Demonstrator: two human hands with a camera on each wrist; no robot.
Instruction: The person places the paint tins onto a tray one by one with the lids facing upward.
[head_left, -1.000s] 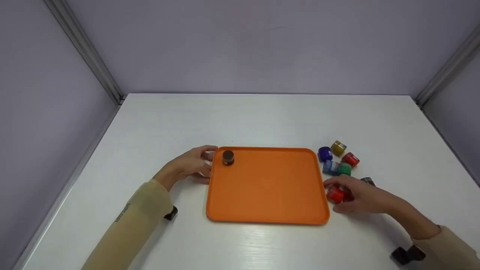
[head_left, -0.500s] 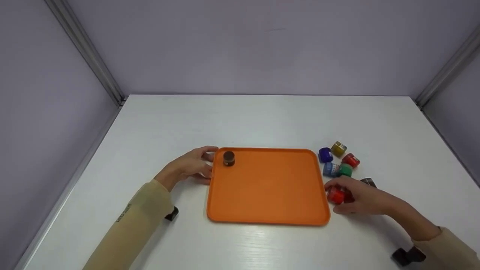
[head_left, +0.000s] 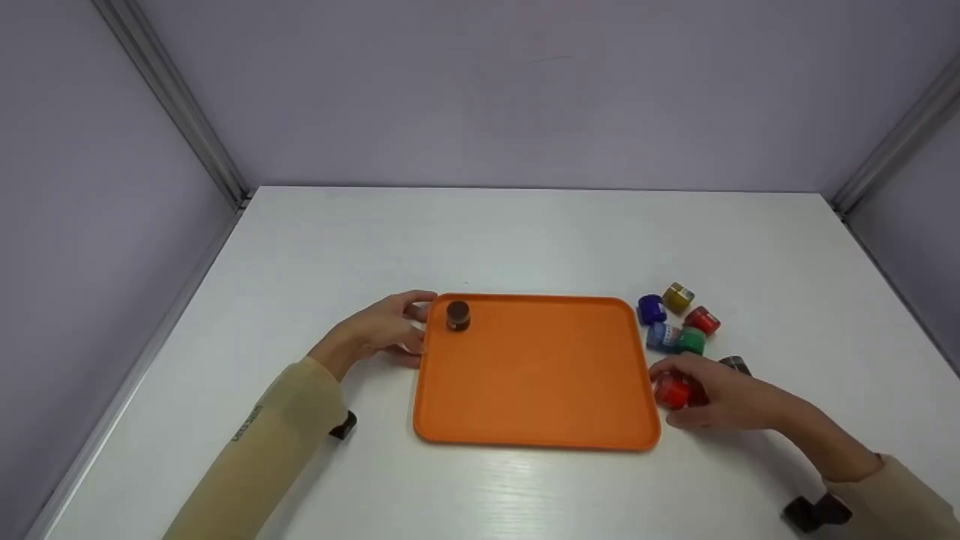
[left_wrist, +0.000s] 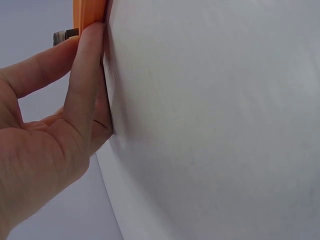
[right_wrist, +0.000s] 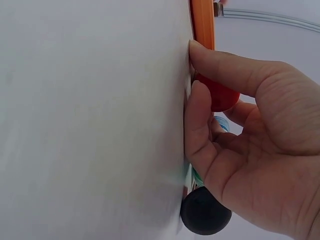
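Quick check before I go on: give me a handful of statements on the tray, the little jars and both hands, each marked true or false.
1. The right hand grips a red jar on the table, just off the right edge of the orange tray. True.
2. Three jars stand on the tray. False: only one, a brown jar, stands at its far left corner.
3. The left hand rests against the tray's left edge. True.
4. The loose jars lie to the left of the tray. False: the blue jar, yellow jar and green jar lie off its far right corner.
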